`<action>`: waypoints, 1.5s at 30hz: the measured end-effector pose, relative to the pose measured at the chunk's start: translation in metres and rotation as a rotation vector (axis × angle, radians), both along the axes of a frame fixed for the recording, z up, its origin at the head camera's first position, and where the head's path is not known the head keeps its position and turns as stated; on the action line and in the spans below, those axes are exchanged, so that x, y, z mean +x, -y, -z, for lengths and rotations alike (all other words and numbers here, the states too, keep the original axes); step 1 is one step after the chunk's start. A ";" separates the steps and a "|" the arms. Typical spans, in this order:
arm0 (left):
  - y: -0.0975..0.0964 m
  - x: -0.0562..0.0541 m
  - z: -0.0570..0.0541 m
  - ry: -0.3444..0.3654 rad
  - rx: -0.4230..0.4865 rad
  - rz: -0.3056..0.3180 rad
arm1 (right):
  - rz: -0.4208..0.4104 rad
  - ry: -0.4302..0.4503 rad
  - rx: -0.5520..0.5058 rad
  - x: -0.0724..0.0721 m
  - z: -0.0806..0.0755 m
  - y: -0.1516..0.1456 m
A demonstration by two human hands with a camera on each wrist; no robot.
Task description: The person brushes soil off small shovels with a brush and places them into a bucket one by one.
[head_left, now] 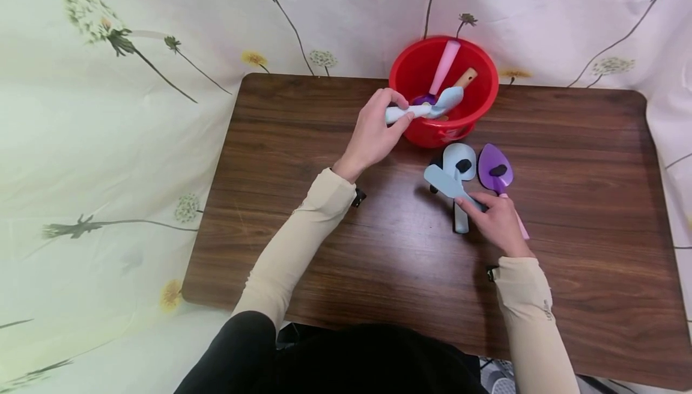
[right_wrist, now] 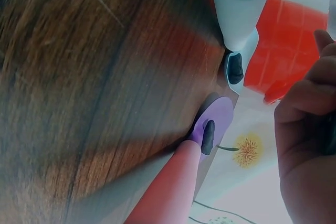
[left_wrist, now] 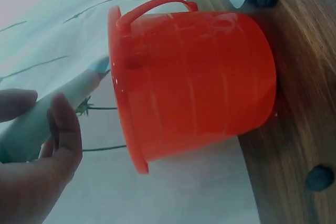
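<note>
The left hand (head_left: 373,134) is gripping a scoop (head_left: 448,100) over a bucket (head_left: 432,136), upper right; the right hand (head_left: 500,221) is holding a spatula (head_left: 446,182).

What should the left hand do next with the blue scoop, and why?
I'd probably lower the blue scoop gently into the red bucket: the left hand holds it over the opening, and a tool's pink handle leans inside, leaving some room beside it.
</note>
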State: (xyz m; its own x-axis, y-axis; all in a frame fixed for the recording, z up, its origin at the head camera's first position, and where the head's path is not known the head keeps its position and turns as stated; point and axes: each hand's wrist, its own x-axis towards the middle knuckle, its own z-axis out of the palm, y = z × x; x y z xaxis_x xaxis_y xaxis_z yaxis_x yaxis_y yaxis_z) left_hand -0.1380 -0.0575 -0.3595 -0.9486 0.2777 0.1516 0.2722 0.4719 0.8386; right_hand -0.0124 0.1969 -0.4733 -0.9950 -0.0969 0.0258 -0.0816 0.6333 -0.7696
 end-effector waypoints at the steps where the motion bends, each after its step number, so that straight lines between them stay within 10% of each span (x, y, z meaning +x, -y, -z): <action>1: 0.000 -0.002 0.000 0.019 0.012 0.005 | 0.000 -0.001 0.002 0.000 0.000 0.000; 25: 0.001 -0.023 0.024 0.245 0.217 -0.032 | 0.040 -0.006 0.017 0.000 -0.001 -0.006; 35: 0.013 0.006 0.062 0.311 0.203 -0.202 | 0.216 -0.152 -0.024 0.002 -0.005 -0.027; 45: -0.024 0.063 0.113 0.726 0.194 -0.026 | 0.346 0.000 -0.158 0.009 -0.010 -0.044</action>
State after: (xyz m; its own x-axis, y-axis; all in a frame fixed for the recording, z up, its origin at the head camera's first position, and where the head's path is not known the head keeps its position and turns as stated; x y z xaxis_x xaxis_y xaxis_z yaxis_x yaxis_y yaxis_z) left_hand -0.0752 -0.0336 -0.4729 -0.8347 0.2859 -0.4706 -0.3901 0.2963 0.8718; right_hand -0.0036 0.2407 -0.4630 -0.9681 0.2501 0.0140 0.1160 0.4969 -0.8600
